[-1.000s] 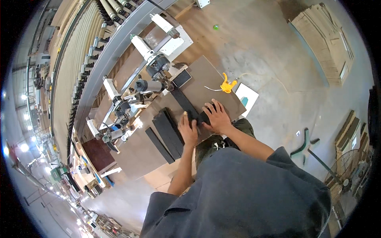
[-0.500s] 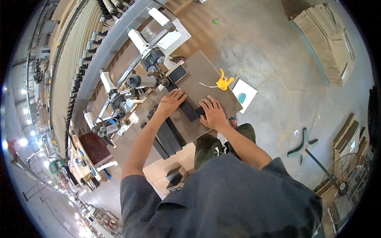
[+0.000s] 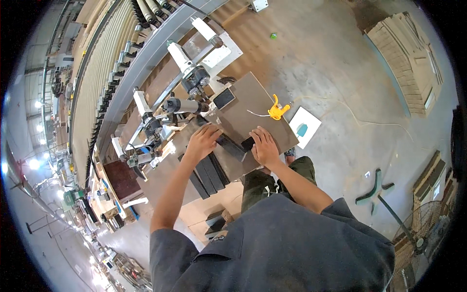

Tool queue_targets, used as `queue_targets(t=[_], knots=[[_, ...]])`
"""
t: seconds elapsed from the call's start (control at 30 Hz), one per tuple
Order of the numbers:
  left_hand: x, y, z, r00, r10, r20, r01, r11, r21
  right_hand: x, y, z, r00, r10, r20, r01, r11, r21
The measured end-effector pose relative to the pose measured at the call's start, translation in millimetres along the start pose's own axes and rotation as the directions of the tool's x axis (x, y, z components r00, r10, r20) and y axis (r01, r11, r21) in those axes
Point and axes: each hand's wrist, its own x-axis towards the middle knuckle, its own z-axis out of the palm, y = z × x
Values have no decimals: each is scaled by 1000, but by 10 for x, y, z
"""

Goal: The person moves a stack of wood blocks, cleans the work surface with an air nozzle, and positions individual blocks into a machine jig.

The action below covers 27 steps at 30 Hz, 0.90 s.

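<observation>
A long dark strip [image 3: 230, 147] lies slantwise across the brown board [image 3: 262, 102], between the drilling machine and me. My left hand [image 3: 203, 142] is closed over the strip's middle, fingers on its far side; part of the strip is hidden beneath it. Beyond those fingers, the far end of the strip points at the machine's drill heads [image 3: 197, 80]. My right hand [image 3: 265, 147] rests at the board's near right, its fingers and thumb around a short black block [image 3: 248, 144]. That block sits close beside the near end of the strip.
Several dark strips [image 3: 208, 175] lie side by side left of the board. A black-topped block [image 3: 224, 98] and a yellow air gun [image 3: 278, 111] are on the board. White sheet [image 3: 305, 127] sticks out right. A fan [image 3: 419, 241] stands lower right; stacked panels [image 3: 406, 63] far right.
My left hand has drawn back slightly toward the left, and the strip has shifted and tilted, showing more of its side. My right hand stays by the block. The whole view has shifted a little.
</observation>
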Motion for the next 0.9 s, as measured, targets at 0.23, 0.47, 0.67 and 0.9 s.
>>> queue_targets(t=[0.23,0.47,0.67,0.9], knots=[[-165,1004,15,698,-651,-300,577,758,-302,38,-84,-16,1000,-9,2,10,998,-60],[190,1216,1079,213,-964,-157,814,264,-518,62,-175,-165,999,-20,36,23,996,-83],[588,998,1121,107,-966,-234,879,202,-432,19,-145,-93,997,-2,76,13,990,-141],[205,776,1277,347,-918,-189,696,388,-604,88,-323,-202,993,-19,120,31,995,-99]])
